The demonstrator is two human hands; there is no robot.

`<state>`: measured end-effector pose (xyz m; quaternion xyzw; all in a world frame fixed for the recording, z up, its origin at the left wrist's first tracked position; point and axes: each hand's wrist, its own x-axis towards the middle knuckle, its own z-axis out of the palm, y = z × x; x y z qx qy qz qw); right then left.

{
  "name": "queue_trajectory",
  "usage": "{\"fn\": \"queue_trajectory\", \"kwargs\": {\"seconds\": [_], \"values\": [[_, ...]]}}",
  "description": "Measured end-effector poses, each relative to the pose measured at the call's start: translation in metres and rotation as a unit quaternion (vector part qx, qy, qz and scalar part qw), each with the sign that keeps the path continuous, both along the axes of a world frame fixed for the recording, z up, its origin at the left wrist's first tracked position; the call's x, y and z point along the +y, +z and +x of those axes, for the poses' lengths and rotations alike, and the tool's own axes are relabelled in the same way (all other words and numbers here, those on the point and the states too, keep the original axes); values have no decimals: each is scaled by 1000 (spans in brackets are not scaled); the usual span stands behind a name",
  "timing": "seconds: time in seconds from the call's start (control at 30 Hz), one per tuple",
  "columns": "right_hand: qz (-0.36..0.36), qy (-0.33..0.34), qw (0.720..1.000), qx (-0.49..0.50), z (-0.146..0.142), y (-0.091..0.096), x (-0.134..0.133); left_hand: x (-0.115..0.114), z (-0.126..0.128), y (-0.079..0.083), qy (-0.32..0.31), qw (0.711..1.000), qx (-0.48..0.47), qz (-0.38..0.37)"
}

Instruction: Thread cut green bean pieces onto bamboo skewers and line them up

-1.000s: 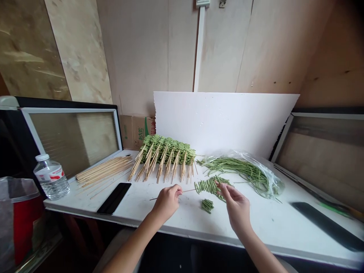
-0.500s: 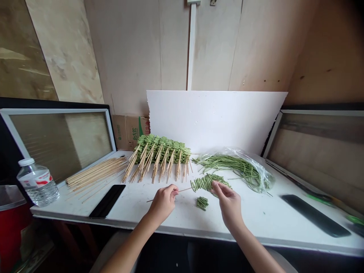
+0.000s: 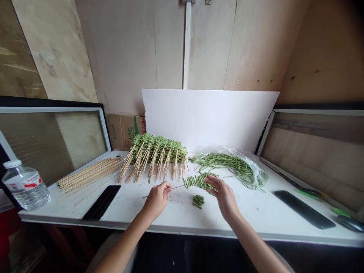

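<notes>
My left hand (image 3: 156,197) is closed on a thin bamboo skewer (image 3: 178,186), held almost level above the table. Green long beans (image 3: 196,181), folded into zigzag loops, are threaded along the skewer's right part. Against the right end of those beans lies my right hand (image 3: 224,195), its fingers stretched and apart, touching the loops and partly hiding them. Just below, a small bundle of short bean pieces (image 3: 198,201) rests on the white table (image 3: 176,218).
Finished bean skewers (image 3: 159,149) are piled at the back, sticks forward. Bare skewers (image 3: 91,172) lie left, near a black phone (image 3: 101,202) and a water bottle (image 3: 26,185). Loose long beans (image 3: 227,163) spill from a plastic bag (image 3: 257,172). A dark flat slab (image 3: 304,209) lies right.
My right hand has gone from pinching the beans to stretched fingers laid against them. My left hand still grips the skewer. The whole view has shifted slightly.
</notes>
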<state>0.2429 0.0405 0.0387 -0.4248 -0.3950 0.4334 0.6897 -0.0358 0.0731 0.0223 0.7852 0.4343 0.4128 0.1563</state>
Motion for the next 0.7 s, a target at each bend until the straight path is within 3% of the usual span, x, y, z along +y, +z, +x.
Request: {"fn": "queue_trajectory", "kwargs": {"seconds": [0.1,0.2,0.33,0.43,0.57,0.7], "values": [[-26,-15,998,-63,9,-3,4,5,-6,-1,6,1000,9,-4],[-21,-26,978,-205,17,-6,8,12,-12,-3,15,1000,8,-8],[31,-12,901,-432,22,-14,9,20,-19,-6,23,999,15,-19],[50,-5,842,-537,20,-21,8,23,-22,-6,32,999,23,-27],[35,12,792,-610,15,-27,5,24,-24,-6,40,998,31,-25],[41,4,794,-607,12,-34,6,25,-25,-9,44,998,40,-23]]}}
